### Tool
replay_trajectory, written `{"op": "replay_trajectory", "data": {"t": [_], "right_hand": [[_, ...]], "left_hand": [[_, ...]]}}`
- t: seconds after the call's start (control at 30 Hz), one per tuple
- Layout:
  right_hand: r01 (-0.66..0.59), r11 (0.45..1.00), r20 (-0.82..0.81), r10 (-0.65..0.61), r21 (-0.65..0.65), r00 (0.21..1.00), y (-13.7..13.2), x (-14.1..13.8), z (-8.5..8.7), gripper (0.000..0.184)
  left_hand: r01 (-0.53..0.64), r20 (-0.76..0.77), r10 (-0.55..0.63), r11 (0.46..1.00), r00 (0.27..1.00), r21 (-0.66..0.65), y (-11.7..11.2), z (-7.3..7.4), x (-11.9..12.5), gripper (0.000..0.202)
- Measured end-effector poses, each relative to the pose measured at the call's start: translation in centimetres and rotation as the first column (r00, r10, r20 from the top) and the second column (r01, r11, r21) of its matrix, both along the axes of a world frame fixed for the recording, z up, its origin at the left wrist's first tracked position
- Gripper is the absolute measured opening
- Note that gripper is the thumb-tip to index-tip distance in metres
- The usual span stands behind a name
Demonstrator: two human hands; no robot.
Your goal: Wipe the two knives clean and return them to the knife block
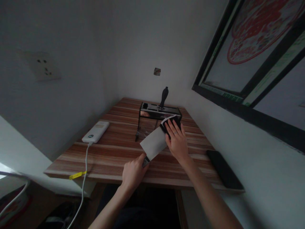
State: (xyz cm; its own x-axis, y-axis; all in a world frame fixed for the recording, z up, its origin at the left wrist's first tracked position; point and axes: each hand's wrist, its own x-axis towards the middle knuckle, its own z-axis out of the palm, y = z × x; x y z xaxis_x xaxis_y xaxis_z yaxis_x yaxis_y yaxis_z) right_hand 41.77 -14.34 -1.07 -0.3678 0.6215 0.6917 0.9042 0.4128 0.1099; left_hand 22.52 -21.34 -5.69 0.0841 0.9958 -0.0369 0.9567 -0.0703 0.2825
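Observation:
A cleaver [154,143] with a broad pale blade slants over the table, its far end up and to the right. My left hand [134,170] is closed around its handle near the table's front edge. My right hand [176,138] holds a dark cloth [175,120] with a white edge against the blade's far end, fingers laid over it. The cloth and hand hide that end of the blade. Right behind stands a knife block [152,109] with a dark frame and clear front; one black-handled knife [164,95] sticks up from its top.
The striped wooden table [114,156] fits between walls. A white power bank [96,131] lies at the left, its white cable [86,159] hanging over the front edge with a yellow tag [77,175]. A black phone [224,168] lies at the right edge. A framed window [238,63] is at upper right.

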Motion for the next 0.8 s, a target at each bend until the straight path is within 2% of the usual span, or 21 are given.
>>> {"op": "replay_trajectory", "data": {"t": [0.2,0.43,0.5,0.6,0.8], "right_hand": [[-0.069,0.997,0.036,0.070,-0.046,0.997,-1.5,-1.5,-1.6,0.047],[-0.197,0.970,0.008,0.200,-0.139,0.980,-5.0,-6.5,-4.4,0.049],[-0.203,0.968,-0.024,0.202,-0.149,0.979,-5.7,-7.5,-5.0,0.049],[-0.192,0.970,-0.050,0.187,-0.150,0.981,-6.0,-8.1,-5.3,0.049],[-0.234,0.960,-0.037,0.231,-0.151,0.972,-5.8,-7.4,-5.1,0.050]], "left_hand": [[0.024,0.003,-0.024,0.999,1.000,0.035,0.1,-0.4,-0.1,0.025],[0.024,0.036,-0.025,0.999,0.999,0.035,0.1,-0.7,-0.3,0.023],[0.032,0.051,-0.033,0.999,0.998,0.028,0.1,-0.9,-0.4,0.026],[0.050,0.066,-0.053,0.998,0.996,0.041,0.1,-1.0,-0.5,0.029],[0.050,0.065,-0.053,0.998,0.996,0.044,0.1,-1.1,-0.4,0.027]]}}
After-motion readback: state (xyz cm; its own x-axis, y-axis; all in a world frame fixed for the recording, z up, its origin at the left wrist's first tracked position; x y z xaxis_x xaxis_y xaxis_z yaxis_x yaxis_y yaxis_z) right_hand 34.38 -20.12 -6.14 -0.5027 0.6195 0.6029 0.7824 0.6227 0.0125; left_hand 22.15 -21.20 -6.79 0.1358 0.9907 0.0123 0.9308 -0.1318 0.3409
